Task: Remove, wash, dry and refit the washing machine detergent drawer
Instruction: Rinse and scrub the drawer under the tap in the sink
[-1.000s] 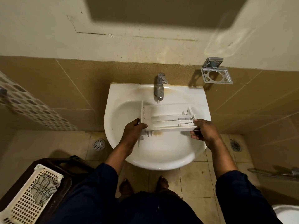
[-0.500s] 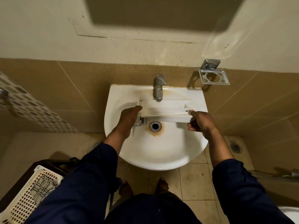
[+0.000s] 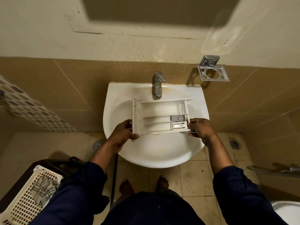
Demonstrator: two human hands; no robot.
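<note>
Over the white ceramic wash basin [image 3: 155, 159] I see the white plastic detergent drawer [image 3: 155, 108] held level, compartments facing up, with the chrome tap [image 3: 157, 86] at its 12 o'clock. I've got the left hand [image 3: 125, 133] wrapped round the front panel at the drawer's 9 o'clock, and the right hand [image 3: 199, 127] gripping the rear end at 3 o'clock. Down at the frame's 7 o'clock sits a cream perforated plastic basket [image 3: 27, 195].

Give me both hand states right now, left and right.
left hand: closed, holding the front-panel end of the detergent drawer.
right hand: closed, holding the opposite end of the same drawer.
</note>
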